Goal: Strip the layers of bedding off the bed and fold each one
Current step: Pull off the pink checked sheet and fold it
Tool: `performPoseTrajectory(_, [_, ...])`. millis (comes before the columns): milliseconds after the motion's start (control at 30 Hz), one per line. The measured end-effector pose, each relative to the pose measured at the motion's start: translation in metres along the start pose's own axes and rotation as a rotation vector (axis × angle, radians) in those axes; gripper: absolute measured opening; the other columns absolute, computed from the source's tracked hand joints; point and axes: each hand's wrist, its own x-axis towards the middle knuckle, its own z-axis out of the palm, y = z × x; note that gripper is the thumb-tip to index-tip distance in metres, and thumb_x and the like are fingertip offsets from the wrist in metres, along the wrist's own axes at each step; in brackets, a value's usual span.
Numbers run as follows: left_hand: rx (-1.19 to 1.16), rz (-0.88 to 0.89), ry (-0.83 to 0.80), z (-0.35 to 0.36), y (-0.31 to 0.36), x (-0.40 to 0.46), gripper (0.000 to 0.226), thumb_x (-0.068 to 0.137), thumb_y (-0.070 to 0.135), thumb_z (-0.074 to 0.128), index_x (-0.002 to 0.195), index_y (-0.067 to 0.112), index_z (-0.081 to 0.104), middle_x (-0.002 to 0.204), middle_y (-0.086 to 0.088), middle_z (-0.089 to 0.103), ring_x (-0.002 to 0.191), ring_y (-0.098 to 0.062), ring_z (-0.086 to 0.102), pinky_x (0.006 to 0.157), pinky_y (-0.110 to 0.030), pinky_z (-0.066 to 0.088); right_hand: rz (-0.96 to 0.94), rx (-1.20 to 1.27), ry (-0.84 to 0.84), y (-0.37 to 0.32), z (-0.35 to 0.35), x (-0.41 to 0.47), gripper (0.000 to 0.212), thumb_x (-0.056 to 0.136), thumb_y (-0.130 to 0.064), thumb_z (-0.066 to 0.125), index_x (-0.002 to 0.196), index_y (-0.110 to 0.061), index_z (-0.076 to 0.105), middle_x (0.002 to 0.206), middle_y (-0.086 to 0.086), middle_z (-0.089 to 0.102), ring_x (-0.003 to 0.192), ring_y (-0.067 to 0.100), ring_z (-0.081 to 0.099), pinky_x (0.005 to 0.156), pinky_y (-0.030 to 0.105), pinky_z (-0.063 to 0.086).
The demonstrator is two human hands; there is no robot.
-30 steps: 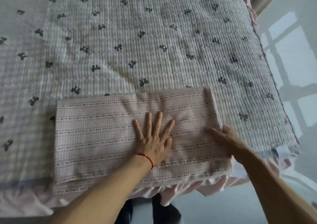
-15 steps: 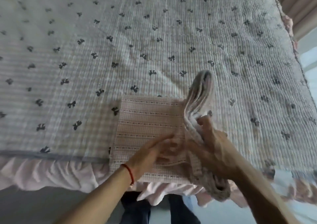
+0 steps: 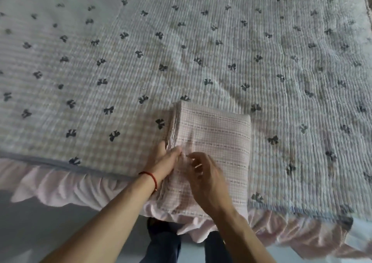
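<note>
Head view: the pink checked sheet (image 3: pixel 213 152), half a second ago still being flipped over, now lies folded at lower centre on the bow-print quilt (image 3: pixel 120 61). Left hand (image 3: pixel 165 162) grips its layered edge; right hand (image 3: pixel 205 178) pinches its top. No writing shows.

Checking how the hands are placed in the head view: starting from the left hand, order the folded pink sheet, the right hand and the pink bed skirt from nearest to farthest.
1. Folded pink sheet: the left hand touches its left edge.
2. Right hand: just right of it, on the sheet, fingertips nearly meeting.
3. Pink bed skirt: below, hanging off the bed's near edge.
</note>
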Motion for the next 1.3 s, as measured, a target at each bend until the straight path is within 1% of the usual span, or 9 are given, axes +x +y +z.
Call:
performPoseTrajectory(100, [0.101,0.109,0.082,-0.002,0.0,-0.004,0.043,0.094,0.048,0.058,0.122,0.016,0.06,0.115,-0.008,0.069,0.107,-0.029,0.065,0.092,-0.043,0.053,-0.041,-0.208,0.218,0.021,-0.023,-0.003,0.041,0.098,-0.026,0.06,0.138,-0.027,0.051,0.142,0.0,0.047,0.124,0.014,0.05,0.103,0.041,0.048])
performPoseTrajectory(200, [0.356,0.049,0.124,0.004,-0.009,0.007,0.053,0.105,0.043,0.043,0.144,0.008,0.043,0.138,-0.019,0.057,0.124,-0.038,0.055,0.101,-0.043,0.045,0.16,-0.457,0.064,0.056,-0.027,0.009,0.074,0.096,-0.056,0.04,0.161,-0.044,0.005,0.17,-0.003,-0.019,0.157,0.027,-0.014,0.123,0.062,0.004])
performPoseTrajectory(267, [0.478,0.031,0.171,0.015,-0.006,0.009,0.052,0.107,0.035,0.039,0.147,0.002,0.035,0.146,-0.023,0.047,0.13,-0.04,0.048,0.104,-0.044,0.039,0.191,-0.494,-0.019,0.08,-0.022,0.012,0.078,0.094,-0.064,0.025,0.157,-0.049,-0.017,0.163,-0.007,-0.04,0.153,0.031,-0.029,0.124,0.065,0.004])
performPoseTrajectory(400, [0.597,0.125,0.345,0.033,-0.003,0.014,0.04,0.101,0.034,0.042,0.119,-0.001,0.047,0.124,-0.025,0.054,0.112,-0.043,0.052,0.089,-0.049,0.044,0.156,-0.439,0.06,0.093,-0.022,0.029,0.08,0.094,-0.071,0.025,0.159,-0.046,-0.015,0.167,0.001,-0.032,0.156,0.033,-0.02,0.126,0.054,0.006])
performPoseTrajectory(533, [0.463,0.057,0.166,0.025,0.0,0.03,0.09,0.087,0.076,0.05,0.138,0.002,0.04,0.127,-0.02,0.051,0.114,-0.038,0.055,0.094,-0.048,0.052,0.289,-0.423,0.15,0.095,-0.021,0.056,0.086,0.094,-0.076,0.019,0.158,-0.038,-0.024,0.169,0.014,-0.021,0.158,0.034,-0.007,0.128,0.053,0.01])
performPoseTrajectory(700, [0.568,-0.088,0.052,0.025,0.006,0.055,0.108,0.081,0.081,0.052,0.148,0.0,0.029,0.141,-0.019,0.042,0.129,-0.036,0.049,0.103,-0.046,0.048,0.36,-0.546,0.159,0.105,-0.003,0.068,0.086,0.1,-0.06,0.028,0.159,-0.028,-0.025,0.166,0.025,-0.021,0.157,0.039,-0.008,0.128,0.052,0.006])
performPoseTrajectory(1000, [0.663,-0.181,0.105,0.044,-0.002,0.087,0.106,0.079,0.081,0.054,0.145,0.0,0.034,0.144,-0.016,0.039,0.134,-0.033,0.039,0.111,-0.04,0.037,0.355,-0.559,0.223,0.125,0.015,0.084,0.088,0.095,-0.049,0.036,0.164,-0.013,-0.006,0.163,0.037,-0.01,0.154,0.047,-0.007,0.126,0.049,-0.009])
performPoseTrajectory(1167, [0.624,-0.27,0.115,0.047,0.003,0.093,0.108,0.081,0.077,0.058,0.149,-0.001,0.03,0.15,-0.016,0.035,0.139,-0.033,0.036,0.116,-0.039,0.032,0.33,-0.537,0.228,0.128,0.017,0.088,0.088,0.093,-0.049,0.036,0.164,-0.011,-0.002,0.162,0.039,-0.007,0.153,0.05,-0.005,0.126,0.059,0.0])
performPoseTrajectory(1300, [0.575,-0.236,0.246,0.052,0.01,0.074,0.088,0.076,0.076,0.065,0.128,0.006,0.057,0.134,-0.013,0.058,0.123,-0.032,0.056,0.104,-0.041,0.047,0.332,-0.46,0.172,0.122,0.007,0.086,0.087,0.097,-0.05,0.038,0.164,-0.019,-0.008,0.164,0.034,-0.011,0.154,0.046,-0.006,0.126,0.059,0.0])
